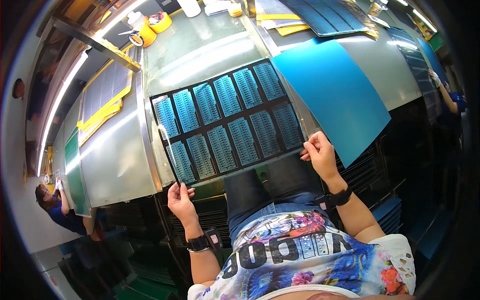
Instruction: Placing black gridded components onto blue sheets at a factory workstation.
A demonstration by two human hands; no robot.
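A dark, transparent patterned film sheet (200, 131) lies tilted over the near part of the worktable, with two rows of blue-tinted rectangular panels inside a black border. My left hand (182, 201) pinches its near left corner between thumb and fingers. At the near right corner, my right hand (319, 150) pinches the same sheet. The near edge of the film reaches past the table edge, above my lap. Just right of it lies a plain bright blue sheet (335, 95), close to my right hand and hanging partly over the table's front.
Yellow tape rolls (146, 34) and scissors (134, 38) sit at the far left. Yellow-edged sheets (106, 95) lie on the left table, and a dark striped panel (325, 17) rests at the far right. Co-workers stand at the left (65, 210) and right (452, 100).
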